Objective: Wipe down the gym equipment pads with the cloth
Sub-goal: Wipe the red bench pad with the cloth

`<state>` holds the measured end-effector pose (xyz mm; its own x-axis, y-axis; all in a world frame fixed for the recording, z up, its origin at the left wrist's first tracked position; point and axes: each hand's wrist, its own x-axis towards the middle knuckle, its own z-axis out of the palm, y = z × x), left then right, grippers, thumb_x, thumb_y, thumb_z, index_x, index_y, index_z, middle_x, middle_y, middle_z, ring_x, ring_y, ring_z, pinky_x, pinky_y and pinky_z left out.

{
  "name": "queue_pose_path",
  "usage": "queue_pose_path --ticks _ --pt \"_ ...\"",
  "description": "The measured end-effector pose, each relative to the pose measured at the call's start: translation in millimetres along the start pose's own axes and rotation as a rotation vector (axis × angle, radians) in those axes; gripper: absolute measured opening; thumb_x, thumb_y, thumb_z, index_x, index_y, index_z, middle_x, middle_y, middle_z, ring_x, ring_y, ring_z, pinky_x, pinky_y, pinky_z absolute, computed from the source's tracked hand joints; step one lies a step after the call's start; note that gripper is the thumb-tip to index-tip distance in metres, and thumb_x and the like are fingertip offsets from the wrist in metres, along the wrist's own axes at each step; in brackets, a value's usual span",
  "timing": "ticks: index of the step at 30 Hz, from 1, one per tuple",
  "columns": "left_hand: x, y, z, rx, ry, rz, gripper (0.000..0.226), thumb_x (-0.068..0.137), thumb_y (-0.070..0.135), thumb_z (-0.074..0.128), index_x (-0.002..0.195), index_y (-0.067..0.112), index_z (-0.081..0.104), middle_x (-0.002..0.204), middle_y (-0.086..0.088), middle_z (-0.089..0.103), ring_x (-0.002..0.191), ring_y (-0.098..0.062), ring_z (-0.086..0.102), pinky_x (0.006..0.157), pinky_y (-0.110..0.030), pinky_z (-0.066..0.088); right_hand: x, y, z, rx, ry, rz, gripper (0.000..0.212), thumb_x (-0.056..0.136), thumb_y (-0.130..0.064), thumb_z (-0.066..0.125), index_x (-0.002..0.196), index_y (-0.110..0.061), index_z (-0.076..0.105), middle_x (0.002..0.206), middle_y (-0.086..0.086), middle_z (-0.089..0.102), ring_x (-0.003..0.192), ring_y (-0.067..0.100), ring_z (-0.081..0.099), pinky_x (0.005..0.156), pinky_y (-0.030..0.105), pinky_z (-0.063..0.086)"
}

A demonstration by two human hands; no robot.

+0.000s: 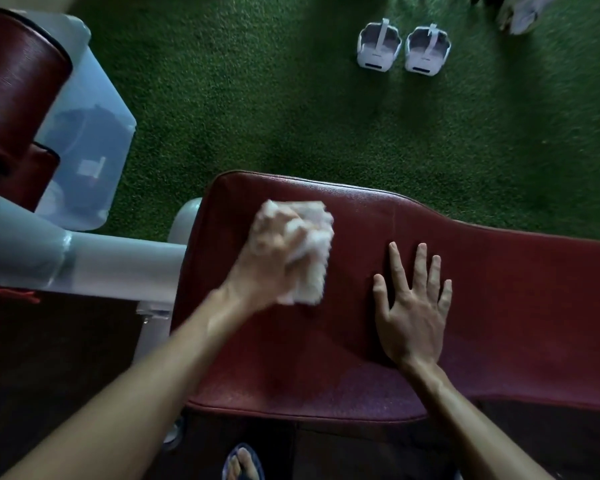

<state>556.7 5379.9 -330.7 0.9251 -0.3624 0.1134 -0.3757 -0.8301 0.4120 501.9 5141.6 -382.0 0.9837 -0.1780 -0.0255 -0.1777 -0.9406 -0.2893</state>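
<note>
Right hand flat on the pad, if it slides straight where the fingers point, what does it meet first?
The right hand likely meets only more red pad, then its far edge and the green turf.

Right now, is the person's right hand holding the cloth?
No, the right hand lies flat and empty on the red pad; the left hand grips the cloth.

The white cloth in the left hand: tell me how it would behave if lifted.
The cloth is bunched and creased under the left hand, so it would probably droop limp. It looks thin, likely light. On the red pad it probably slides easily.
</note>
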Motion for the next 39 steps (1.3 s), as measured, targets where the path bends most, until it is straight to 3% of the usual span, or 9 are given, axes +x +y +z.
queue_pose_path --ticks 3,8,13,17,23,26,29,34,39 --pt "-67 32 7 -0.083 -0.149 0.08 0.049 0.082 0.02 0.059 0.131 0.02 0.062 0.131 -0.004 0.055 0.132 -0.029 0.047 0.123 -0.05 0.028 -1 1 -1 0.019 0.006 -0.004 0.062 0.097 -0.058 0.023 0.156 -0.041 0.021 0.168 0.003 0.009 0.156 0.024 0.004 0.124 0.051 0.007" --pt "-133 2 -23 -0.045 -0.231 0.079 0.047 0.092 0.036 0.06 0.136 0.023 0.057 0.137 0.0 0.054 0.14 -0.022 0.045 0.121 -0.048 0.032 -3 -1 -2 0.041 -0.002 0.0 0.062 0.097 -0.058 0.024 0.156 -0.041 0.021 0.168 0.003 0.008 0.156 0.024 0.002 0.125 0.051 0.005" --pt "-46 -38 -24 0.123 -0.061 -0.092 0.044 0.095 0.037 0.047 0.131 0.016 0.059 0.13 -0.018 0.056 0.127 -0.044 0.05 0.115 -0.055 0.036 0 -1 0 0.033 0.021 -0.005 0.061 0.097 -0.057 0.027 0.156 -0.04 0.024 0.168 0.004 0.012 0.155 0.026 0.006 0.124 0.052 0.008" --pt "43 -11 4 0.088 0.058 -0.214 0.049 0.092 0.045 0.043 0.131 0.024 0.063 0.129 -0.011 0.056 0.121 -0.037 0.05 0.113 -0.051 0.036 0 1 1 0.057 0.019 -0.013 0.061 0.096 -0.058 0.026 0.155 -0.04 0.026 0.167 0.003 0.014 0.155 0.025 0.008 0.123 0.051 0.009" --pt "-7 69 45 -0.008 0.011 -0.041 0.039 0.094 0.034 0.058 0.129 0.017 0.063 0.127 -0.01 0.057 0.124 -0.036 0.049 0.115 -0.056 0.037 -4 46 -16 0.03 -0.058 -0.087 0.064 0.096 -0.061 0.025 0.156 -0.04 0.02 0.167 0.0 0.01 0.155 0.019 0.006 0.124 0.048 0.012" --pt "-71 75 28 -0.06 -0.142 0.098 0.042 0.095 0.036 0.059 0.134 0.021 0.061 0.134 -0.001 0.054 0.136 -0.022 0.044 0.122 -0.049 0.033 -12 95 -31 0.029 -0.09 -0.07 0.066 0.094 -0.064 0.022 0.156 -0.042 0.017 0.168 -0.002 0.004 0.155 0.016 0.001 0.125 0.05 0.01" --pt "-87 50 12 0.028 -0.234 0.196 0.041 0.098 0.044 0.056 0.131 0.021 0.061 0.132 0.0 0.057 0.133 -0.02 0.051 0.122 -0.049 0.033 -23 133 -42 0.02 -0.155 -0.081 0.066 0.094 -0.067 0.019 0.156 -0.046 0.012 0.168 -0.007 -0.003 0.155 0.013 -0.006 0.125 0.05 0.007" --pt "7 26 29 0.121 -0.041 -0.031 0.041 0.094 0.043 0.051 0.124 0.018 0.064 0.126 -0.011 0.059 0.117 -0.036 0.055 0.111 -0.054 0.04 -34 150 -47 0.017 -0.157 -0.05 0.065 0.094 -0.067 0.02 0.155 -0.048 0.01 0.168 -0.005 -0.004 0.155 0.016 -0.006 0.124 0.054 0.007" --pt "69 106 79 0.116 0.025 -0.115 0.047 0.091 0.056 0.05 0.123 0.027 0.067 0.121 -0.009 0.061 0.112 -0.034 0.056 0.111 -0.052 0.037 -34 152 -43 -0.017 -0.154 -0.005 0.068 0.092 -0.071 0.018 0.155 -0.049 0.006 0.168 -0.003 -0.005 0.155 0.021 -0.005 0.122 0.058 0.008"
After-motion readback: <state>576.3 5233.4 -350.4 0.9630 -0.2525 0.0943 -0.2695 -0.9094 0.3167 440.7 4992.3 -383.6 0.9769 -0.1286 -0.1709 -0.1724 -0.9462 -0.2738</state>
